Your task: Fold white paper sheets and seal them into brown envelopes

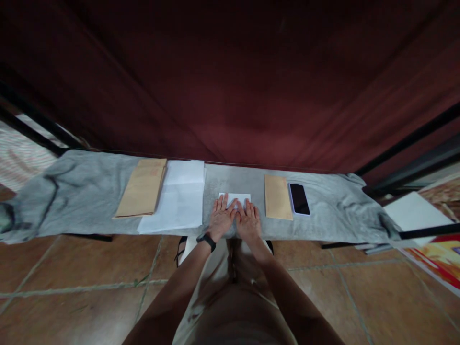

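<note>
A small white folded paper [244,196] lies on the grey cloth in front of me, mostly covered by my hands. My left hand [220,219] rests flat on its left part, fingers spread. On its right part lies my right hand [248,220], also flat with the fingers stretched out. The two thumbs meet near the middle of the paper. To the right, apart from my hand, is a brown envelope [278,197]. Left of my left hand are large white paper sheets [183,196], partly under a stack of brown envelopes [142,188].
A phone [299,199] with a dark screen lies just right of the single envelope. Grey cloth [330,206] covers the narrow table. A dark red curtain [230,96] hangs along the far edge, and black metal bars [413,139] stand at the sides.
</note>
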Motion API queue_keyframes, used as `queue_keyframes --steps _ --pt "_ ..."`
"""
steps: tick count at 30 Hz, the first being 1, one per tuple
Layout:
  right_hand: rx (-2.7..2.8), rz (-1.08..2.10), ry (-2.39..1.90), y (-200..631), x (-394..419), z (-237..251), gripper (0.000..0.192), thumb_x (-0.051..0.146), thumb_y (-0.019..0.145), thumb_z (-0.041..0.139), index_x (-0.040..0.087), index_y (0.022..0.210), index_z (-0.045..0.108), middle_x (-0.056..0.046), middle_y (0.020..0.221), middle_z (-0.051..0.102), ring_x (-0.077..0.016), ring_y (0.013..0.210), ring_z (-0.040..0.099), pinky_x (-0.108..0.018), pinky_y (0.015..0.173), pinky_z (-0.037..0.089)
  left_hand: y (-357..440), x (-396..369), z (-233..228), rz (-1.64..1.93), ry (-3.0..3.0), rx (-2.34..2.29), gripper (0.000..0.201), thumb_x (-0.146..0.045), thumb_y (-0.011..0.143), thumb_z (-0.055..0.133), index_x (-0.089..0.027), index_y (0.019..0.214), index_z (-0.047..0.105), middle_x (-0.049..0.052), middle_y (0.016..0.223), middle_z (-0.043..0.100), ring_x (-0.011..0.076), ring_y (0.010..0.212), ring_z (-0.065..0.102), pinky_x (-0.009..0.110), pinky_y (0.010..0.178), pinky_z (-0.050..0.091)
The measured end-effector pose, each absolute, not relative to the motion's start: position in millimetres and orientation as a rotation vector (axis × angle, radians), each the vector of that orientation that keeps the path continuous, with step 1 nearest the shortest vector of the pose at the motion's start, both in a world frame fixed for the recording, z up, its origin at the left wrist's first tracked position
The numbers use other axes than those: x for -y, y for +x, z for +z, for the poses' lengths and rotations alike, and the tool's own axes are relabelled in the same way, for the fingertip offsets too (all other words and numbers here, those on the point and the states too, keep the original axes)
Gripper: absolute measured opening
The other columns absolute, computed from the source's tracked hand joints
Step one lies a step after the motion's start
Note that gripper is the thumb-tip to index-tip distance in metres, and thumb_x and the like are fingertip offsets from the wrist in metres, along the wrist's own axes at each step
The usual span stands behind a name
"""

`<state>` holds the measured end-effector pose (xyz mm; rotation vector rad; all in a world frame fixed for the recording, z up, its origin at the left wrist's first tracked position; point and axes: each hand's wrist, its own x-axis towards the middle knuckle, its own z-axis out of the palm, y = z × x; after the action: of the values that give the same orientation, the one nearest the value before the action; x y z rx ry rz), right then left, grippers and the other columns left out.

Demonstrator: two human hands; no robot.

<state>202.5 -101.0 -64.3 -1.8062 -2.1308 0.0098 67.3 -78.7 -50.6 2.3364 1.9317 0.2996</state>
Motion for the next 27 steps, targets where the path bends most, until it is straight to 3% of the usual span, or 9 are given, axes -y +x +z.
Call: queue_keyframes --steps 13,23,27 --pt "2.082 -0.069 -1.749 214 110 -75 0.057 0.03 0.103 0.037 0.001 0.152 0.039 -0.024 0.154 0.044 -0.0312 0.144 0.041 -0.048 0.118 0.029 55 114 -63 0.296 2.349 -2.067 0.066 -0.042 0.102 0.031 -0.003 0.156 0.03 0.019 0.163 0.03 0.0266 0.153 0.025 0.045 0.125 0.02" --pt "2.061 -0.076 -1.711 228 125 -75 0.06 0.036 0.104 0.036 -0.001 0.151 0.038 -0.028 0.152 0.045 -0.0344 0.143 0.042 -0.053 0.116 0.032 56 123 -49 0.115 2.334 -2.06 0.072 -0.043 0.102 0.032 0.006 0.154 0.026 0.028 0.162 0.025 0.0334 0.153 0.021 0.048 0.125 0.018" --pt "2.085 -0.02 -1.707 209 122 -65 0.056 0.031 0.104 0.034 0.003 0.152 0.04 -0.022 0.159 0.038 -0.0322 0.147 0.036 -0.053 0.119 0.028 60 120 -48 0.079 2.34 -2.033 0.071 -0.039 0.1 0.035 0.008 0.153 0.027 0.031 0.161 0.022 0.0369 0.153 0.02 0.052 0.123 0.019"
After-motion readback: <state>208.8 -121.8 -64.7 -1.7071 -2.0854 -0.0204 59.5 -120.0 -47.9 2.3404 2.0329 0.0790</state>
